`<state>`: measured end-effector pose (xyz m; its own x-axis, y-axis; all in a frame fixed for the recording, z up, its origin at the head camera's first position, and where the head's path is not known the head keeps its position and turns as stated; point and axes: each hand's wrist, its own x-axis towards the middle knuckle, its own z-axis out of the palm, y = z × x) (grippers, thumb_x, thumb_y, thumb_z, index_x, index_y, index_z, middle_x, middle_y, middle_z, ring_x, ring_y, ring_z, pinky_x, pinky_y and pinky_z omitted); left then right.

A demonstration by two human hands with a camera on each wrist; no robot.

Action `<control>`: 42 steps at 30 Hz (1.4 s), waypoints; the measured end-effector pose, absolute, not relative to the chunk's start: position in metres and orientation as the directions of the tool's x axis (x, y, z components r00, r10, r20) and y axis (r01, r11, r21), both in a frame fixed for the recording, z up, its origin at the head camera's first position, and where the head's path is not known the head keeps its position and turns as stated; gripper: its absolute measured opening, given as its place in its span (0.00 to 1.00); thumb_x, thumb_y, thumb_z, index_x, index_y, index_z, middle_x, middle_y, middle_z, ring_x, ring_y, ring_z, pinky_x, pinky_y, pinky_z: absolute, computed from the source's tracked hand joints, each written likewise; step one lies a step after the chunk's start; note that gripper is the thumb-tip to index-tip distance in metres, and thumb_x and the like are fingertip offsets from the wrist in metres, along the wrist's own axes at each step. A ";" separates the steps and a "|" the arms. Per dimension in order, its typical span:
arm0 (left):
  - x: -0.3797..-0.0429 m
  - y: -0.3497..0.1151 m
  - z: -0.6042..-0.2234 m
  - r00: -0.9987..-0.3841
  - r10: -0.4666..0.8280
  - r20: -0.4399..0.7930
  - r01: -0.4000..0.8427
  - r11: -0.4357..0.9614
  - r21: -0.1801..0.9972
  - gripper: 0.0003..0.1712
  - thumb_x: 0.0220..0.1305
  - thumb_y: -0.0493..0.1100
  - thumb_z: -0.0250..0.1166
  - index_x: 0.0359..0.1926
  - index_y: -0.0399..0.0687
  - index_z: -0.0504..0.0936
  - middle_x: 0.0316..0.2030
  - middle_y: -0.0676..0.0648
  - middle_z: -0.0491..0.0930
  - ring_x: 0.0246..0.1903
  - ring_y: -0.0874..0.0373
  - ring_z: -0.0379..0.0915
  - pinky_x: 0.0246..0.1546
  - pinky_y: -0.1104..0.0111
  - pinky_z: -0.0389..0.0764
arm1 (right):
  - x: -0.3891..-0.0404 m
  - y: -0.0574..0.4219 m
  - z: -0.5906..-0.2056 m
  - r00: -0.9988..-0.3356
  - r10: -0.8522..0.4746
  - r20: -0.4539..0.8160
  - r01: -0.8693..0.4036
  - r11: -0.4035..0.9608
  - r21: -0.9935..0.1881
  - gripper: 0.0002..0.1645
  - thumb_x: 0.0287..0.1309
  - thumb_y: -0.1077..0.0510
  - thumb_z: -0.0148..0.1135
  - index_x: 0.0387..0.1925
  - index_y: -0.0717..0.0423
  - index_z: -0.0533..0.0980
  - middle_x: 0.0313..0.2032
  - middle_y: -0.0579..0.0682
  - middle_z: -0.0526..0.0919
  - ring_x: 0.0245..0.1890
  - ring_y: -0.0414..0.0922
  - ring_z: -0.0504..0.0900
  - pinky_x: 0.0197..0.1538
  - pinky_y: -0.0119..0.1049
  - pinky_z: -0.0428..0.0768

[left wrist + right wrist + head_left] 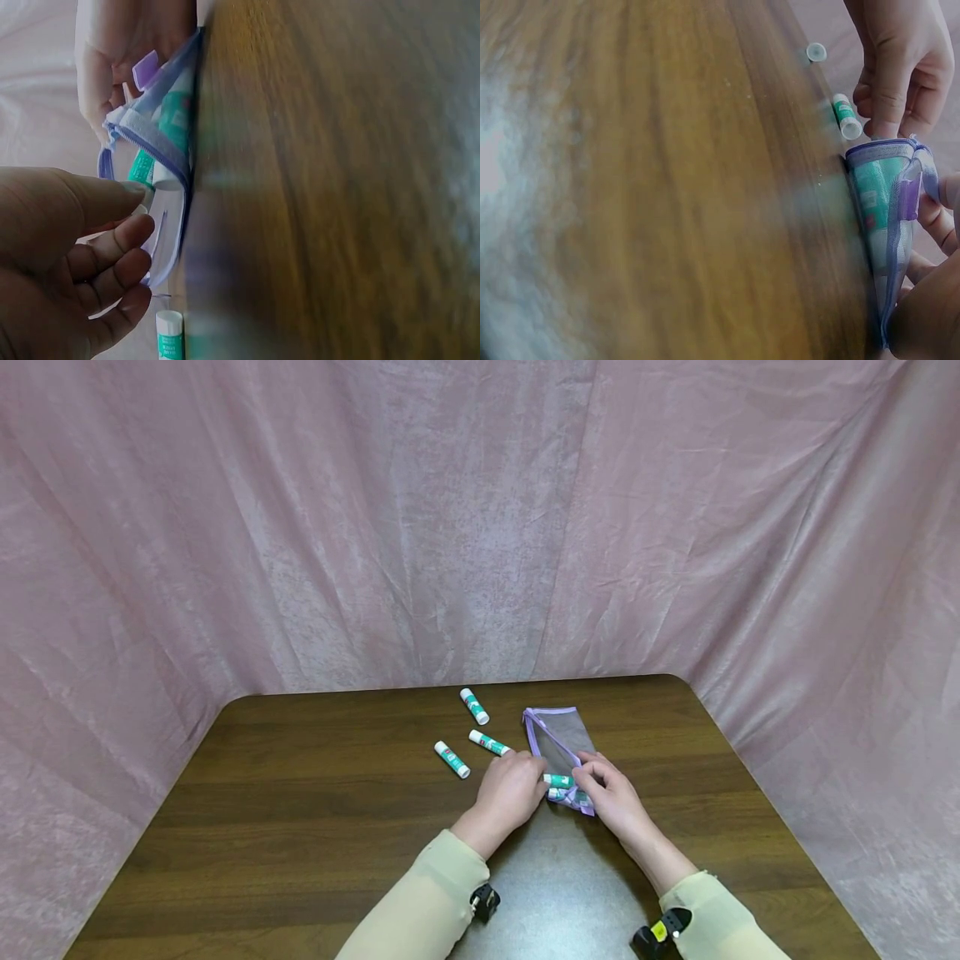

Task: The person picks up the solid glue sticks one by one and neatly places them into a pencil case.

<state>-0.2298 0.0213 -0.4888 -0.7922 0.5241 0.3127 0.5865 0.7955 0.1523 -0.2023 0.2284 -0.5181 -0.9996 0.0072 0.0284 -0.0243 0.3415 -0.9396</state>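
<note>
A grey mesh zip pouch (pixel 567 727) with purple edging lies on the table, its mouth open toward the left. My right hand (pixel 613 797) pinches the edge of that mouth between thumb and fingers. From the left, my left hand (pixel 512 789) holds a green-and-white glue stick (pixel 558 781) by its end, with the far end at the opening. Another glue stick (pixel 174 124) lies inside the pouch, seen through the mesh in the left wrist view. A purple tab (pixel 909 199) shows on the pouch beside my right fingers.
Three loose glue sticks lie left of the pouch: one far back (pixel 474 706), one close to my left hand (pixel 489 742), one further left (pixel 452 760). The brown wooden table (pixel 300 827) ends at a pink curtain (pixel 420 527) behind it.
</note>
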 end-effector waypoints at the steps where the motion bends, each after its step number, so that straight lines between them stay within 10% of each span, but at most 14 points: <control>1: -0.230 0.022 -0.489 -0.789 0.527 0.317 0.591 0.791 0.155 0.06 0.68 0.46 0.79 0.37 0.53 0.90 0.36 0.52 0.88 0.36 0.50 0.82 0.37 0.59 0.81 | -0.202 0.228 -0.518 -1.000 0.008 0.027 -0.023 0.344 -0.939 0.17 0.83 0.53 0.63 0.40 0.64 0.82 0.77 0.64 0.73 0.86 0.65 0.50 0.84 0.63 0.46; 42: -0.221 0.041 -0.498 -0.796 0.539 0.277 0.603 0.744 0.286 0.09 0.71 0.39 0.73 0.49 0.50 0.94 0.40 0.52 0.90 0.42 0.55 0.85 0.44 0.64 0.83 | -0.201 0.227 -0.517 -0.999 0.021 0.028 -0.019 0.337 -0.941 0.18 0.83 0.51 0.63 0.41 0.63 0.83 0.76 0.62 0.74 0.87 0.63 0.49 0.84 0.64 0.45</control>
